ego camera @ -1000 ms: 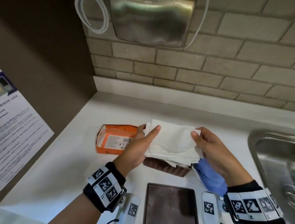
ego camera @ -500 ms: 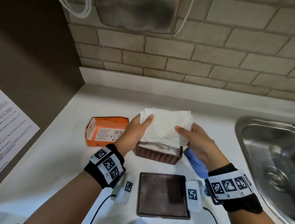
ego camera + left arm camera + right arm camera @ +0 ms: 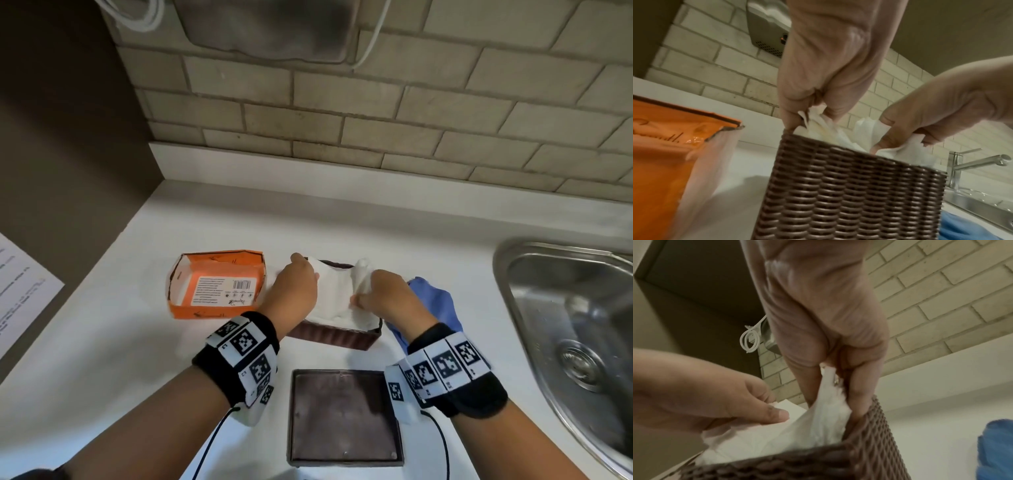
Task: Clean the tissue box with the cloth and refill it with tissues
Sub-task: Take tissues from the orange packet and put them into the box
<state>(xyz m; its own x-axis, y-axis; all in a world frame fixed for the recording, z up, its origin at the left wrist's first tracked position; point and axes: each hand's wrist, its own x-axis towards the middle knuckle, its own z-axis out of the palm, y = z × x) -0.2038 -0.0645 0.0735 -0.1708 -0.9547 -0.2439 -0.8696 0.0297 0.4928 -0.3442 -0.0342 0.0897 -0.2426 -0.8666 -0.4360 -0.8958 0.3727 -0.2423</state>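
A brown woven tissue box (image 3: 337, 337) (image 3: 849, 191) (image 3: 869, 434) stands open on the white counter (image 3: 137, 342). A stack of white tissues (image 3: 334, 294) (image 3: 838, 138) (image 3: 807, 431) sits inside it, its edges crumpled. My left hand (image 3: 296, 284) (image 3: 812, 120) pinches the tissues at the box's left side. My right hand (image 3: 375, 296) (image 3: 830, 378) pinches them at the right side, fingers down in the box. The brown lid (image 3: 344, 416) lies flat in front of the box. A blue cloth (image 3: 433, 308) (image 3: 999, 447) lies to the right of the box.
An opened orange tissue carton (image 3: 215, 284) (image 3: 674, 154) sits left of the box. A steel sink (image 3: 575, 335) takes up the right side, with a tap (image 3: 978, 164) behind it. A metal dispenser (image 3: 267, 31) hangs on the brick wall. A printed sheet (image 3: 17, 291) is on the left wall.
Both hands have brought the tissue stack down from above the box into it. The tissues now sit between the box walls and look crumpled at the right.
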